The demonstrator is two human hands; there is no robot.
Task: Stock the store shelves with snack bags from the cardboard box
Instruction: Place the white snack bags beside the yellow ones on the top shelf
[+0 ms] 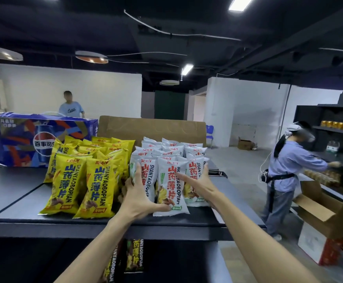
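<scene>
Far left, at ten o'clock: a blue cola carton (pixel 42 139) lying on the dark shelf top (pixel 13 190). Next, at nine o'clock of the hands: yellow snack bags (pixel 78 180) standing in leaning rows, front two tipped toward the shelf edge. Behind, at twelve o'clock: the raised flap of the cardboard box (pixel 152 127). Centre: white snack bags (pixel 169 180) packed upright, just beside the yellow ones. Left hand (pixel 138 199) cupped against the left flank of the front white bags, fingers (pixel 138 170) spread and curled round them, thumb under the front bag's lower corner. Right hand (pixel 195 183) pressed flat on the right flank, fingers straight and apart, clamped on nothing. Seemingly squaring up the white block. Below, at six o'clock: dark snack bags (pixel 134 256) on a lower shelf. Far right, at three o'clock: another person (pixel 285 174) working at other shelving beside an open carton (pixel 319 209).

Risks, as a judgement: slippery, air-filled bags squirting out under uneven squeeze; front white bag sliding off the near edge; a nudge leftward toppling the leaning yellow rows.
</scene>
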